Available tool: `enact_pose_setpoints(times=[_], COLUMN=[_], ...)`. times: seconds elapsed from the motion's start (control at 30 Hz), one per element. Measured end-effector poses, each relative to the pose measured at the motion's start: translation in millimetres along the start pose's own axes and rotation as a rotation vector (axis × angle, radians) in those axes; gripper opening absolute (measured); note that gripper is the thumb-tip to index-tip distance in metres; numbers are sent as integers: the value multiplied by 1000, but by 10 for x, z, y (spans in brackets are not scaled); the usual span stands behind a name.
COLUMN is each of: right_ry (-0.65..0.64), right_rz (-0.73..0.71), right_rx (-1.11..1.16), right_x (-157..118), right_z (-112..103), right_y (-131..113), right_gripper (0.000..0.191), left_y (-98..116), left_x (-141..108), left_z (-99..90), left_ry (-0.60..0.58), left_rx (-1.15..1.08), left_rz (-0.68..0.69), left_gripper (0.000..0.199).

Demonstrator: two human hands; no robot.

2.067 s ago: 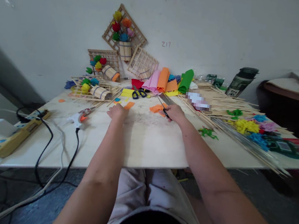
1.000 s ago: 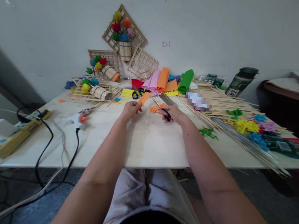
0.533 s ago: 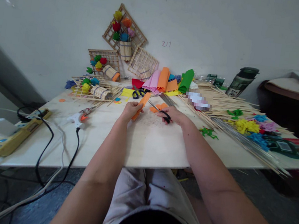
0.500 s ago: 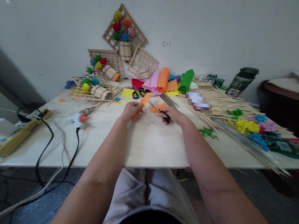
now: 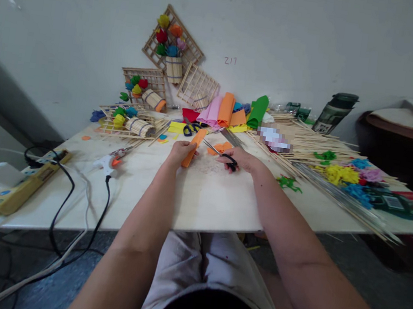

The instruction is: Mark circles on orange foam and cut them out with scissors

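Observation:
An orange strip (image 5: 194, 148) stands tilted in my left hand (image 5: 181, 152), which is closed around its lower part. My right hand (image 5: 240, 159) grips the black handles of a pair of scissors (image 5: 231, 163). The scissor blades point left toward the strip, slightly parted, with their tips close to its right edge. Cut orange pieces (image 5: 220, 148) lie on the table just behind the scissors. A second pair of scissors (image 5: 188, 130) with dark handles rests behind the strip.
Rolled pink, orange (image 5: 226, 109) and green sheets lie at the back. Wooden sticks (image 5: 307, 142) and a dark bottle (image 5: 334, 113) are at the right. A glue gun (image 5: 106, 163), its cable and a yellow power strip (image 5: 23, 186) occupy the left. Decorated lattices (image 5: 174, 39) lean on the wall.
The orange strip has tilted slightly in my left hand, and the scissor blades have shifted a little. Both hands remain nearly in place.

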State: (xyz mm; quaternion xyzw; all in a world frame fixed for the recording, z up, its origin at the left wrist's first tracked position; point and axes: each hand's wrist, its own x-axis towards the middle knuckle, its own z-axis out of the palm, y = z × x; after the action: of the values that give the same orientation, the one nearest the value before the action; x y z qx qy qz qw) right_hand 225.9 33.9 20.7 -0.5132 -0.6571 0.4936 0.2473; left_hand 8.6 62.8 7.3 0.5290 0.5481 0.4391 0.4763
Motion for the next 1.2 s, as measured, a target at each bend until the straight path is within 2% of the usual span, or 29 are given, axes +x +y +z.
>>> enact_pose_setpoints(times=[0.27, 0.53, 0.83, 1.03, 1.2], right_ry=[29, 48, 54, 88, 98], right_rz=[-20, -69, -84, -78, -89], right_rx=[-17, -21, 37, 107, 115], right_x=[-18, 20, 59, 38, 94], right_z=[35, 45, 54, 85, 79], right_y=[-22, 29, 59, -1, 50], right_gripper=[31, 34, 30, 26, 26], left_y=[-90, -128, -83, -76, -80], left_x=[66, 78, 35, 45, 50], left_z=[25, 48, 56, 59, 55], left_ry=[-193, -316, -317, -315, -315], left_rx=[-28, -9, -28, -100, -125], left_rz=[19, 37, 1, -16, -23], left_gripper=[23, 27, 29, 25, 22])
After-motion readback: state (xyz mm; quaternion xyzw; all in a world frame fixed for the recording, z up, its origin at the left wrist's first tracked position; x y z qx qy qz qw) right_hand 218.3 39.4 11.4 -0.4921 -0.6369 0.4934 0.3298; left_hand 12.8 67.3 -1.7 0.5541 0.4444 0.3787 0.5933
